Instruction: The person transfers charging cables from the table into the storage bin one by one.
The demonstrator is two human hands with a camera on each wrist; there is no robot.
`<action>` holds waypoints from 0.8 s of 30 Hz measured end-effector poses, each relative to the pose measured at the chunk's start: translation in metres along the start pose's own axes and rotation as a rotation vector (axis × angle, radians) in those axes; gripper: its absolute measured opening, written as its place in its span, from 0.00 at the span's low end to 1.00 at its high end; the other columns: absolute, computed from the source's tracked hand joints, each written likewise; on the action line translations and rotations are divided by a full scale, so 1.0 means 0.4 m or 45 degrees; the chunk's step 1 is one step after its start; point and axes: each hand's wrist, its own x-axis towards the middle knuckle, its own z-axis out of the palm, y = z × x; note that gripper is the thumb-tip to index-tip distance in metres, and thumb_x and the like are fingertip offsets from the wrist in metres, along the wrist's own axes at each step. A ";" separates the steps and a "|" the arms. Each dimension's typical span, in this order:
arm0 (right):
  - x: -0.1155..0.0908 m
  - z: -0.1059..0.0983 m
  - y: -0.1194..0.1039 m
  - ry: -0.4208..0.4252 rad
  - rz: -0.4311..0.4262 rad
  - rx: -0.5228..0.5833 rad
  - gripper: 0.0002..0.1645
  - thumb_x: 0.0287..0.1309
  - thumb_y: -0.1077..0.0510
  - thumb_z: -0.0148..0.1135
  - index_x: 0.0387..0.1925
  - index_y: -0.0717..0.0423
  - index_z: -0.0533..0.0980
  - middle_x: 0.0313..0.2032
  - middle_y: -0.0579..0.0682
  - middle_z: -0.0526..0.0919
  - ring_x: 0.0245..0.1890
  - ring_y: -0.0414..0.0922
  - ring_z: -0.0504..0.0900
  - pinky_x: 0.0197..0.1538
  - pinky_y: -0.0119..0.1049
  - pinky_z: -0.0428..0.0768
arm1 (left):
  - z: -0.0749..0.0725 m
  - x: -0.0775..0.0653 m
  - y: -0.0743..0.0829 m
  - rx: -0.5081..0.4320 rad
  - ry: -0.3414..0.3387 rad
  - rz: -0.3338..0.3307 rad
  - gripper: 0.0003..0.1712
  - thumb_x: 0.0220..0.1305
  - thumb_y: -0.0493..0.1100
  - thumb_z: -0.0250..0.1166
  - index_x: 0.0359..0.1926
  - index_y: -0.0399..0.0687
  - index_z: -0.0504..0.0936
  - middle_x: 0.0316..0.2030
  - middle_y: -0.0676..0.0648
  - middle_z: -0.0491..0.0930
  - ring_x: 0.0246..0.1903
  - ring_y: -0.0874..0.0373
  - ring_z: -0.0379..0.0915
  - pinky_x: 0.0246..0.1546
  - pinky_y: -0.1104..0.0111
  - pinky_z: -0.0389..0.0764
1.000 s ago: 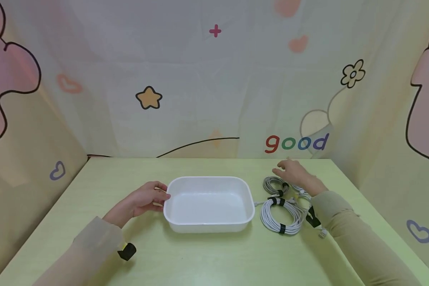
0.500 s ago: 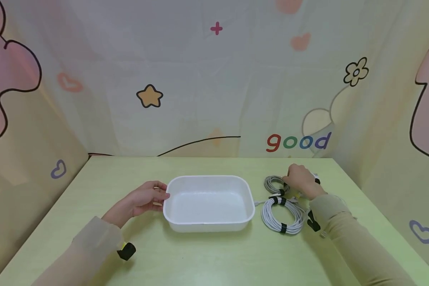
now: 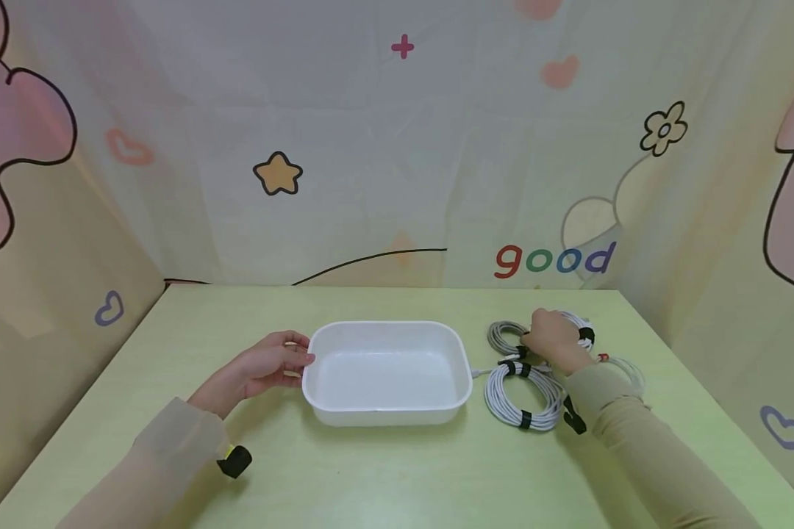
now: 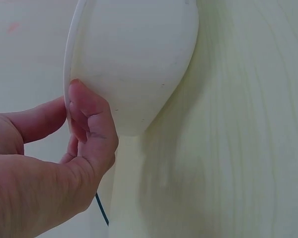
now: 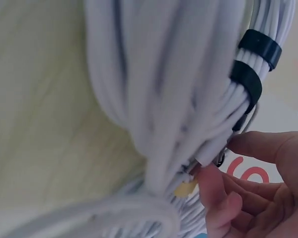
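My left hand [image 3: 267, 365] pinches the left rim of a white plastic tub [image 3: 384, 418], thumb on the inner side and fingers against the outer wall [image 4: 134, 64] in the left wrist view. To the tub's right lie several coiled cables. My right hand [image 3: 556, 342] is down among them, its fingers pinching a white coiled cable [image 3: 587, 323] at the back; the hand covers much of it. In the right wrist view, thumb and fingers [image 5: 211, 183] meet at the white bundle beside its black straps [image 5: 260, 48].
A grey coil [image 3: 496, 340] sits left of my right hand. Nearer lies a larger white coil [image 3: 494, 400] with black straps, its plug end [image 3: 479, 372] close to the tub. A paler loop [image 3: 634, 375] shows past the right sleeve. A printed curtain [image 3: 370, 184] stands behind the table.
My right hand has come down from above the coils and closed its fingers on the back white cable, which now shows shifted beside it. My left hand stays on the tub's rim.
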 end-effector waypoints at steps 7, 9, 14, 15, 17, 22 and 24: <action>-0.007 0.004 -0.003 0.039 0.018 0.122 0.17 0.56 0.54 0.59 0.19 0.57 0.64 0.18 0.49 0.65 0.21 0.46 0.68 0.21 0.37 0.66 | 0.004 -0.002 0.000 -0.001 -0.010 0.007 0.21 0.67 0.35 0.57 0.56 0.34 0.60 0.36 0.47 0.74 0.33 0.56 0.76 0.36 0.67 0.82; -0.008 0.002 -0.003 0.054 -0.003 0.175 0.19 0.56 0.55 0.59 0.15 0.55 0.63 0.14 0.46 0.63 0.17 0.44 0.67 0.19 0.34 0.63 | 0.004 -0.002 0.000 0.000 -0.001 0.002 0.21 0.67 0.35 0.57 0.56 0.35 0.60 0.36 0.47 0.74 0.33 0.56 0.76 0.36 0.67 0.82; -0.012 -0.011 -0.007 0.063 -0.050 0.342 0.17 0.54 0.59 0.58 0.12 0.59 0.71 0.09 0.48 0.71 0.11 0.42 0.72 0.19 0.32 0.66 | 0.001 0.001 -0.003 -0.006 0.006 -0.001 0.21 0.68 0.36 0.57 0.56 0.36 0.60 0.36 0.47 0.74 0.32 0.57 0.76 0.35 0.67 0.82; -0.013 -0.013 -0.008 0.064 -0.052 0.366 0.15 0.54 0.60 0.57 0.14 0.61 0.73 0.10 0.50 0.75 0.12 0.42 0.74 0.19 0.32 0.68 | 0.000 0.002 -0.004 -0.007 0.004 0.001 0.21 0.68 0.36 0.57 0.56 0.36 0.60 0.36 0.47 0.74 0.32 0.57 0.76 0.35 0.67 0.82; -0.013 -0.016 -0.009 0.067 -0.055 0.402 0.13 0.55 0.60 0.57 0.20 0.65 0.76 0.15 0.54 0.80 0.13 0.44 0.79 0.21 0.31 0.71 | 0.000 0.004 -0.005 -0.016 -0.001 0.008 0.21 0.67 0.35 0.57 0.56 0.36 0.60 0.36 0.47 0.74 0.32 0.57 0.76 0.35 0.67 0.82; -0.014 -0.018 -0.012 0.095 -0.070 0.449 0.13 0.56 0.62 0.55 0.19 0.65 0.76 0.17 0.57 0.82 0.17 0.48 0.85 0.22 0.30 0.73 | 0.001 0.002 -0.006 -0.032 -0.004 0.012 0.20 0.67 0.35 0.57 0.56 0.36 0.60 0.35 0.47 0.75 0.32 0.57 0.76 0.35 0.67 0.83; -0.016 -0.020 -0.015 0.093 -0.072 0.467 0.15 0.56 0.63 0.55 0.16 0.64 0.76 0.16 0.57 0.82 0.18 0.49 0.85 0.23 0.31 0.75 | 0.002 0.002 -0.007 -0.040 -0.006 0.011 0.20 0.68 0.35 0.56 0.56 0.36 0.60 0.35 0.47 0.76 0.32 0.57 0.76 0.35 0.67 0.83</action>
